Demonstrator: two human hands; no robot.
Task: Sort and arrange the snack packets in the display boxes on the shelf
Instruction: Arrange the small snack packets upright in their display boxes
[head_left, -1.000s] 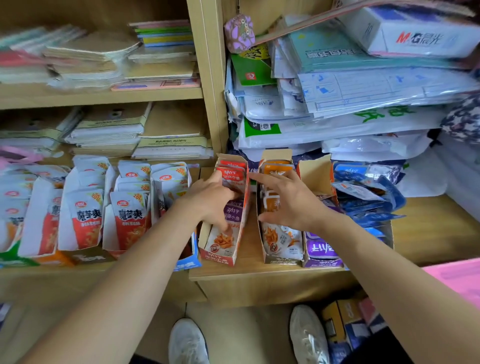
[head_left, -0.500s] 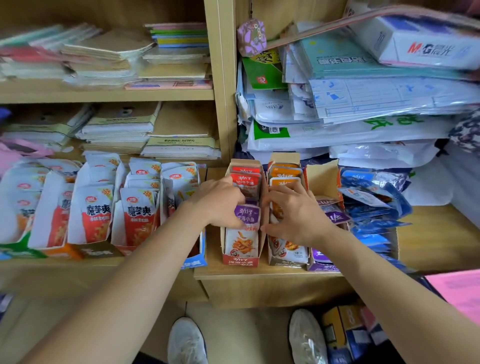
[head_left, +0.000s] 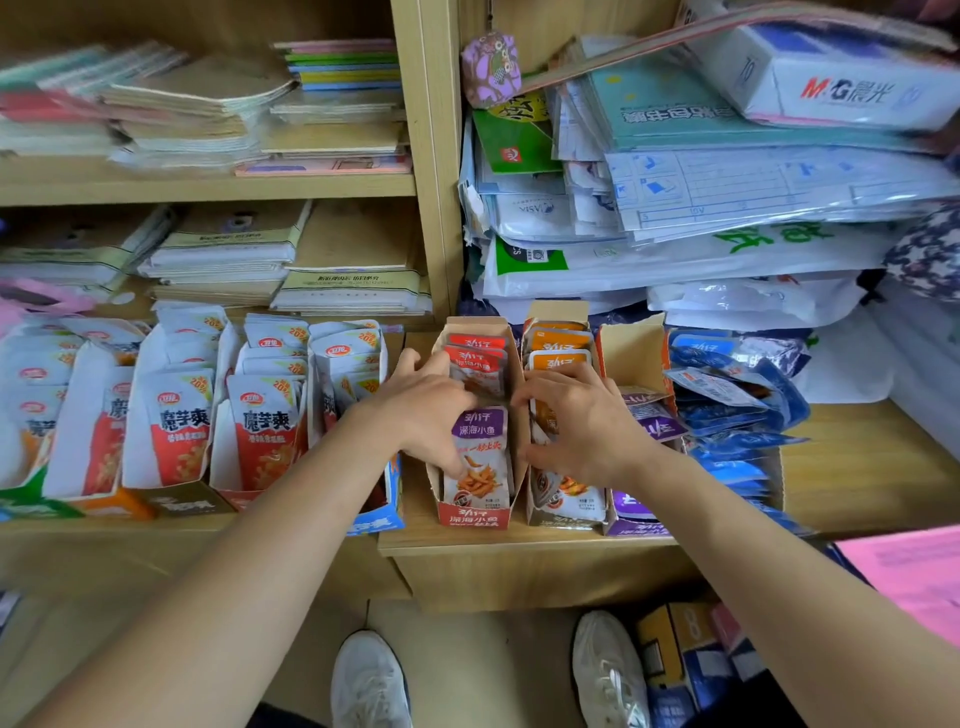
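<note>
"Head view: what is the left hand (head_left: 421, 415) doing?"
"Its curled fingers and thumb are pinching the purple packet (head_left: 478, 441) standing at the front of the red box (head_left: 470, 517) on the shelf (head_left: 857, 467)."
"And the right hand (head_left: 587, 421)?"
"At 3 o'clock of that, it is gripping orange packets (head_left: 558, 358) inside the next box (head_left: 566, 519), fingers bent round them."

Stacks of brown paper notebooks (head_left: 228, 249) on left shelves; purple patterned fabric pouch (head_left: 491, 67) hanging beside plastic-wrapped paper packs (head_left: 727, 192); white cardboard box (head_left: 841, 88) atop.
</note>
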